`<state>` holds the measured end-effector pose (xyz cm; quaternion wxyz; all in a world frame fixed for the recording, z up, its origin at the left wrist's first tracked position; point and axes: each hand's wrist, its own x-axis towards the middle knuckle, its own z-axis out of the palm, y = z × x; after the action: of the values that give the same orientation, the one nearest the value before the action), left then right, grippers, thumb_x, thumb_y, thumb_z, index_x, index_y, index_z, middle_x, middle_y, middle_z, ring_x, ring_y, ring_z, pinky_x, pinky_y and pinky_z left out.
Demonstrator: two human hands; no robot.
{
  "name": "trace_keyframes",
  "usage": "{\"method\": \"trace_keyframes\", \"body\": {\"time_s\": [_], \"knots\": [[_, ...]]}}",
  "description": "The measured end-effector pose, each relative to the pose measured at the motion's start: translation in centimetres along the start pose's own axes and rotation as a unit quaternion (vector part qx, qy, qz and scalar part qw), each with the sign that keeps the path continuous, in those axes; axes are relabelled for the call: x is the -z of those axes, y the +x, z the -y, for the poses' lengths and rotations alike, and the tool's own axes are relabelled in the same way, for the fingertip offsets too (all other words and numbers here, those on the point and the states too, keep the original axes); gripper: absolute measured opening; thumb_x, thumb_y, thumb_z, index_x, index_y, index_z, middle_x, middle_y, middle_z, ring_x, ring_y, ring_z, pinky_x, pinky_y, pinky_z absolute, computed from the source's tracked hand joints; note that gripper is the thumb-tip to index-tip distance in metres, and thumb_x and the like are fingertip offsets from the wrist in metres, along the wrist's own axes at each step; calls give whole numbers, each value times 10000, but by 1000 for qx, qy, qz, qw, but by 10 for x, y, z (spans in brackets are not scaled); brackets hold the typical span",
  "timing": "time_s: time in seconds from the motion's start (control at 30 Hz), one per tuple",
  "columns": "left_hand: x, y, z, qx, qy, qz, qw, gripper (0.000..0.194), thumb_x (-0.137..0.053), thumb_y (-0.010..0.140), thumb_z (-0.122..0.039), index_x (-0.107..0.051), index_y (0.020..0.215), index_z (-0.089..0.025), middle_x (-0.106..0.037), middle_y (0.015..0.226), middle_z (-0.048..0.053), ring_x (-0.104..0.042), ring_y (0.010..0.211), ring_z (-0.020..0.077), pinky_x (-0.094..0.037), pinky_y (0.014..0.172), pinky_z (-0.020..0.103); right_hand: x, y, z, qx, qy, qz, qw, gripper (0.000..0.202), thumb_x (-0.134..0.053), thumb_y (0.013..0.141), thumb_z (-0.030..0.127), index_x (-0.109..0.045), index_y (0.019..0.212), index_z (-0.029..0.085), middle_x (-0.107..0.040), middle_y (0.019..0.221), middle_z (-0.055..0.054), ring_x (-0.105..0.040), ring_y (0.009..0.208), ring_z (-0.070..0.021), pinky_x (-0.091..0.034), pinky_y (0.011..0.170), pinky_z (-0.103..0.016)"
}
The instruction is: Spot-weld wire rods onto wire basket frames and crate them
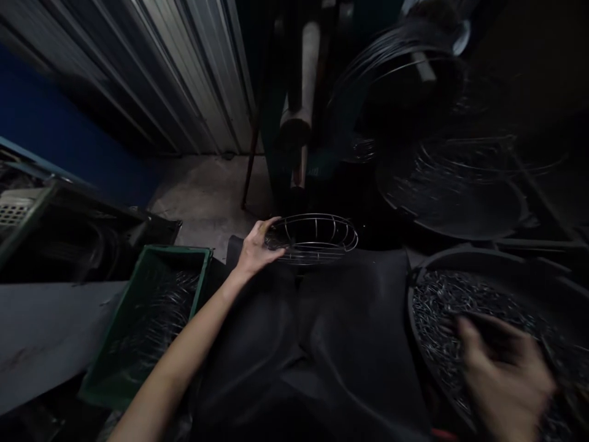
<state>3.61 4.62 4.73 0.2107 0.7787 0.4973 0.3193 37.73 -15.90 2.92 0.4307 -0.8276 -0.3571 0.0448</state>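
Observation:
My left hand [257,248] is closed on the left side of a round wire basket [317,258], thumb and fingers gripping its rim. The basket is made of thin shiny wire, with rings joined by short upright wires. It is held in front of the machine, just beyond the dark apron [350,319] over my lap. On the right, my right hand [506,374] is over a dark round tub of small bent wire pieces [451,301]. Motion blurs its curled fingers, and whether they hold a piece cannot be made out.
A green crate [142,307] with curved wire parts stands at the left, beside a grey panel [50,331]. Ahead is a dark machine with a pale cylindrical bar [309,67]. A large round tray [455,202] holding wire parts is at the right, under coiled wire [391,52].

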Motion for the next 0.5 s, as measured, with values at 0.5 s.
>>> {"method": "trace_keyframes", "body": {"time_s": [0.5], "knots": [[11, 6, -4, -17, 31, 17, 999, 630, -689, 666, -163, -489, 1260, -227, -575, 1139, 46, -566, 1067, 228, -488, 947, 369, -113, 26, 178, 296, 126, 387, 864, 199, -543, 890, 304, -698, 974, 212, -724, 918, -36, -680, 761, -183, -551, 686, -290]]}}
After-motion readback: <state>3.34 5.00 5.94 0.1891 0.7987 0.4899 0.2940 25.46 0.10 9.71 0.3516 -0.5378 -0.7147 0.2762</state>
